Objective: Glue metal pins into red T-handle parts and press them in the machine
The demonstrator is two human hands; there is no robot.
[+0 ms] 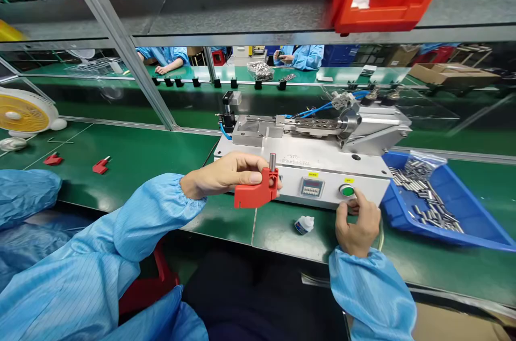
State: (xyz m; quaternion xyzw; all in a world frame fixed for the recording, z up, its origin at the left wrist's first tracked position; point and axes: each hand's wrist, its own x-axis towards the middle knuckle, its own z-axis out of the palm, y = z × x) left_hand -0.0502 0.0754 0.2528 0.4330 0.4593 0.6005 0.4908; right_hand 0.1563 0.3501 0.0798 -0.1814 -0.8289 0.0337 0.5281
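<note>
Holding a red plastic part (256, 191) with a metal pin (273, 161) seated upright in it, the left hand (226, 174) pinches it closed at 9 o'clock of the press fixture (306, 153). Right hand (358, 225), fingers curled, thumb touching the green button (347, 191). Pin looks inserted; pressing judged pending. Yellow labels unreadable.

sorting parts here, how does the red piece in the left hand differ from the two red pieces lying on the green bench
The held red piece is gripped by the left hand, off the bench, a metal pin upright in it. The two red pieces lie loose, untouched. All share the red plastic.
</note>
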